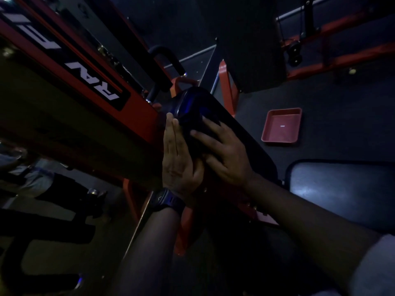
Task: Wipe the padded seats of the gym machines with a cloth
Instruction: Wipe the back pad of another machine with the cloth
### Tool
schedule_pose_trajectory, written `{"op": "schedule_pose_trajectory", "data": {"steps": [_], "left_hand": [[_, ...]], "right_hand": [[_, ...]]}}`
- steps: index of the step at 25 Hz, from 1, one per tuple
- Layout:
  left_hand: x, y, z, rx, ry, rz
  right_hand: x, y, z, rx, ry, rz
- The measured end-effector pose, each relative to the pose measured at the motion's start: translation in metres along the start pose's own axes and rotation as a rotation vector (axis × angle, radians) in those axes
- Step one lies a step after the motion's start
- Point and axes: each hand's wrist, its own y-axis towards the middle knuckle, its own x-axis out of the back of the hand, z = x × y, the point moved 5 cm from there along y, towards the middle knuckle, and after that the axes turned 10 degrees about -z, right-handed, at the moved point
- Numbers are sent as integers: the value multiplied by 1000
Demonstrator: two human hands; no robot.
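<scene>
Your right hand is pressing, fingers spread, on what looks like a dark cloth atop the padded seat, whose length is running up-left beside the red frame. Your left hand is lying flat, straight-fingered, against the seat's left edge, gripping nothing.

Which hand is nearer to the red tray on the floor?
Right. The right hand lies spread on the padded seat, on the side toward the red tray; the left hand presses the seat's opposite edge, by the red frame.
</scene>
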Motion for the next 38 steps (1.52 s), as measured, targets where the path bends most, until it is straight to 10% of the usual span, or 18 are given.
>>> {"op": "schedule_pose_trajectory", "data": {"steps": [3,7,12,17,21,26,30,35,38], "left_hand": [[-3,2,-1,-23,21,33],[-9,1,-4,-44,117,20],[-12,-2,-3,-53,265,62],[-13,-2,0,-55,306,72],[-11,-4,-3,-145,379,136],[-12,-2,-2,-234,450,147],[-17,0,-8,-370,570,211],[-23,-2,-13,-450,697,262],[-26,-4,-12,-470,742,251]], "right_hand": [[4,20,-13,-303,50,-83],[1,39,-14,-190,6,-23],[3,58,-77,-840,77,-114],[2,35,-33,-397,31,-95],[8,6,-73,-1020,43,-165],[4,-27,-15,-573,-1,-98],[12,-38,-57,-1080,22,-205],[9,-43,-19,-537,18,-159],[15,-64,-60,-1015,-45,-181]]}}
